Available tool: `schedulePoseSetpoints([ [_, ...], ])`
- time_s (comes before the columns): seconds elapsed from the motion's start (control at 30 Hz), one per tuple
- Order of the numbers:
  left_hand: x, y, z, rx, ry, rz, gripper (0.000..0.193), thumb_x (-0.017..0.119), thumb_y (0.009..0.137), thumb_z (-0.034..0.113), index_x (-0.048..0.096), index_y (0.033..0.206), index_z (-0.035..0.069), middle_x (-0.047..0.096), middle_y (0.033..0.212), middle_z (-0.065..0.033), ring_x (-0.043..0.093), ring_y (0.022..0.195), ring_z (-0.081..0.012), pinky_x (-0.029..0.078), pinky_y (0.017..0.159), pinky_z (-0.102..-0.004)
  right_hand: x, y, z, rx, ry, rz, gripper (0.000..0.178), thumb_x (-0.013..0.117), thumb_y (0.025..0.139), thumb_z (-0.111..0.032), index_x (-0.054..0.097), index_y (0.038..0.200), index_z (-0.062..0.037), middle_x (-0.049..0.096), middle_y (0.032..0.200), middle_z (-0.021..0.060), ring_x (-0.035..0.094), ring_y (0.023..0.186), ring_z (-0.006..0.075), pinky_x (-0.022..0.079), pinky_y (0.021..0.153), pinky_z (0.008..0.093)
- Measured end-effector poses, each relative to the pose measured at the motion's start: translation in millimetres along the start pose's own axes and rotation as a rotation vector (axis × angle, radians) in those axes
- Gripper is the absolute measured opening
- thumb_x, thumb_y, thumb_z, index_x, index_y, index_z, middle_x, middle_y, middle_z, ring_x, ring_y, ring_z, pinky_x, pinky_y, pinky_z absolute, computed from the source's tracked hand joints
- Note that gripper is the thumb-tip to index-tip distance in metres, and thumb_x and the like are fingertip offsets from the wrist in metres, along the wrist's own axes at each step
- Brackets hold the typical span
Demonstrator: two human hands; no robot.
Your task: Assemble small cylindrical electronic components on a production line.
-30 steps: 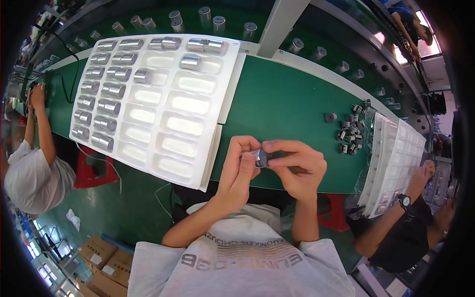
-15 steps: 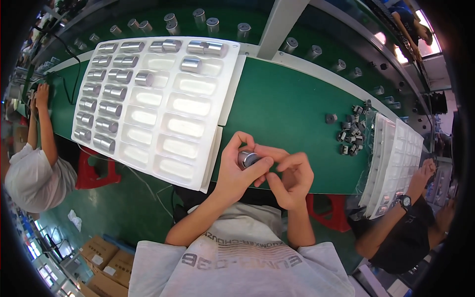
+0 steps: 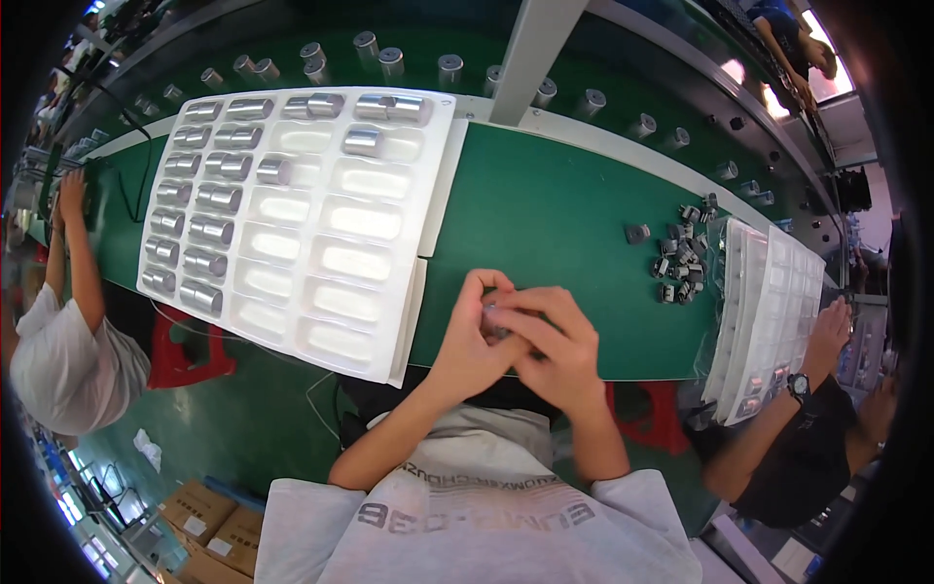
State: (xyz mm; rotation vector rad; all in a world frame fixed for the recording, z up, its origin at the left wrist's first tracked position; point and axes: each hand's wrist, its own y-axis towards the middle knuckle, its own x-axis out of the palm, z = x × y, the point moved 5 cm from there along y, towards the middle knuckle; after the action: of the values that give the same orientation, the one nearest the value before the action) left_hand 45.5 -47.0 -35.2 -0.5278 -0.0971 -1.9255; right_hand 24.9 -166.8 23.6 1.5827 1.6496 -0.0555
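Over the near edge of the green table, my left hand (image 3: 465, 341) is wrapped round a short metal cylinder (image 3: 494, 329), most of which the fingers hide. My right hand (image 3: 566, 352) meets it from the right, its bent fingers closed over the cylinder's end; whether they pinch a small part as well cannot be seen. Left of my hands lies a white plastic tray (image 3: 309, 229) with oblong pockets. Silver cylinders (image 3: 216, 199) fill its two left columns, and a few more lie in the upper pockets of the other columns.
Small dark metal parts (image 3: 685, 255) are heaped on the table's right side. Beyond them stand stacked white trays (image 3: 754, 311), with a co-worker's hand (image 3: 827, 331) alongside. Several cylinders (image 3: 449, 70) stand along the back ledge, near a grey post (image 3: 533, 60). Another person (image 3: 80, 341) works at far left.
My right fingers have come in from the right and closed over the cylinder, now largely covered. The view has shifted slightly. The co-worker's hand at right has moved up a little.
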Motion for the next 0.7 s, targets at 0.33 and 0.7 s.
schedulePoseSetpoints([
  [0.33, -23, -36, 97, 0.257, 0.381, -0.004, 0.047, 0.068, 0.087, -0.007, 0.053, 0.131, 0.002, 0.062, 0.123, -0.0134, 0.067, 0.113, -0.0252, 0.056, 0.093, -0.0368, -147, 181, 213, 0.288, -0.475, 0.212, 0.038, 0.088, 0.077, -0.013, 0.071, 0.109, -0.0025, 0.076, 0.092, 0.0108, 0.071, 0.081, 0.0187, 0.055, 0.075, 0.0316],
  [0.7, -191, 33, 185, 0.604, 1.646, 0.346, 0.039, 0.057, 0.077, -0.016, 0.07, 0.111, -0.002, 0.069, 0.112, -0.015, 0.059, 0.109, -0.0379, 0.049, 0.096, -0.0439, -126, 185, 241, -0.006, -0.621, 0.125, 0.044, 0.077, 0.081, -0.013, 0.069, 0.123, -0.0056, 0.072, 0.109, 0.0197, 0.07, 0.098, 0.0333, 0.055, 0.09, 0.0409],
])
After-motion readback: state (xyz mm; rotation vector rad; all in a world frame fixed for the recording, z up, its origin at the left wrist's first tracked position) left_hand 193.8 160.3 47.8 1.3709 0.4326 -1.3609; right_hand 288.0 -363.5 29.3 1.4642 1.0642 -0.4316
